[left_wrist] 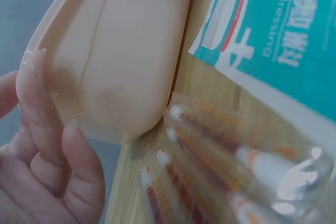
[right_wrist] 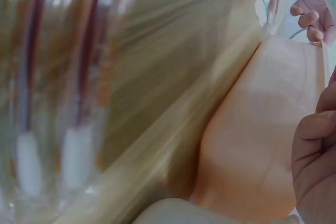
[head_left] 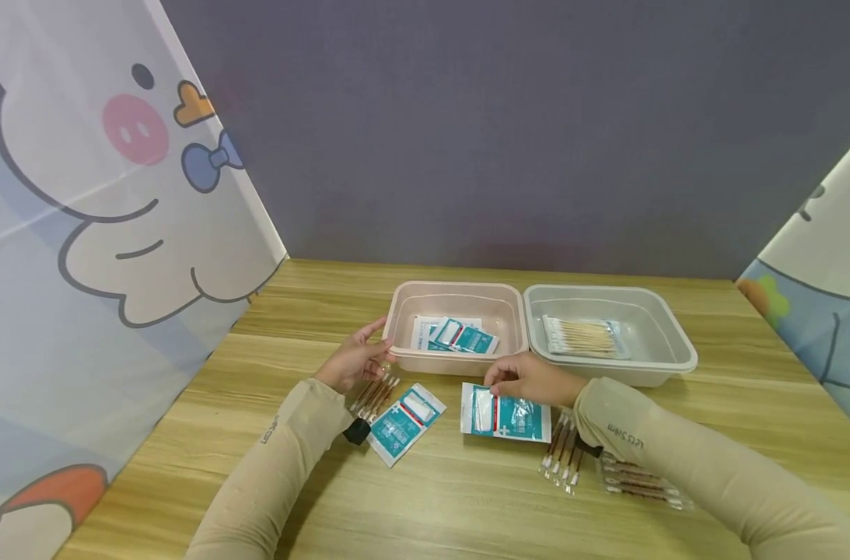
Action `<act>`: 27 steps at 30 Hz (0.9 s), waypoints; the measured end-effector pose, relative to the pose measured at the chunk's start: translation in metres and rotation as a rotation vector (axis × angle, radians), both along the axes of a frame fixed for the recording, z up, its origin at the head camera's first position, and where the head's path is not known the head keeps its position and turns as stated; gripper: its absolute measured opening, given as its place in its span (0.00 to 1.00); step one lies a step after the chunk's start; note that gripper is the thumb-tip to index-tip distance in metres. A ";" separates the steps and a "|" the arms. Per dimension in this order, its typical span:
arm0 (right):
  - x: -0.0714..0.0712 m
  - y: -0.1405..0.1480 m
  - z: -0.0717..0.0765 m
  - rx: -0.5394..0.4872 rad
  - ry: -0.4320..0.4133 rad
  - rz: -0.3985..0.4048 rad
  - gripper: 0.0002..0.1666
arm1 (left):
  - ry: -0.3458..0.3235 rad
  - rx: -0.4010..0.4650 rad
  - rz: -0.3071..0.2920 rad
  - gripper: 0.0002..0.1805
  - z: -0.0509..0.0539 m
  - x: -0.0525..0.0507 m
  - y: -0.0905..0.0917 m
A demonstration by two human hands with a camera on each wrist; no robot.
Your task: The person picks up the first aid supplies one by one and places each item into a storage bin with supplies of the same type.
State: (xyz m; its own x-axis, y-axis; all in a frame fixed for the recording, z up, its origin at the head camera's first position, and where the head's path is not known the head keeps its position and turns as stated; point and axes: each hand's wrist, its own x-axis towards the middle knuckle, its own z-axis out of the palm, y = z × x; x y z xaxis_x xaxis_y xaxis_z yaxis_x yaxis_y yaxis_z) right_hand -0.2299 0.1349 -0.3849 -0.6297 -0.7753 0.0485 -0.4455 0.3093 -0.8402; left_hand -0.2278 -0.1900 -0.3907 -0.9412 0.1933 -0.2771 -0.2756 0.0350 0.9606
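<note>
My left hand [head_left: 357, 361] grips the left rim of the pink bin [head_left: 459, 362]; in the left wrist view its fingers [left_wrist: 39, 108] curl over the bin's edge. My right hand [head_left: 536, 379] pinches the top edge of a teal-and-white packet [head_left: 525, 420] in front of the pink bin. In the right wrist view the right hand [right_wrist: 317, 166] shows only in part, beside the pink bin wall [right_wrist: 252, 129]. Inside that bin lie several teal and white packets [head_left: 464, 336]. Another teal packet [head_left: 407, 424] lies flat on the table near my left wrist.
A grey-white bin [head_left: 659, 365] stands to the right of the pink one, holding a pack of cotton swabs [head_left: 587, 338]. Clear packs of brown swabs lie by the left wrist [head_left: 376, 395], below the right wrist [head_left: 563, 459] and under the right forearm [head_left: 645, 482].
</note>
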 end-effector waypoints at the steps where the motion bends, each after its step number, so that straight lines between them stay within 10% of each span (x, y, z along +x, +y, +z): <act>1: 0.000 0.000 0.002 -0.008 -0.004 -0.001 0.03 | -0.003 -0.001 0.004 0.33 0.000 0.000 0.000; 27: -0.013 -0.021 0.049 -0.089 0.031 -0.191 0.07 | 0.017 0.012 0.005 0.33 0.000 -0.001 0.004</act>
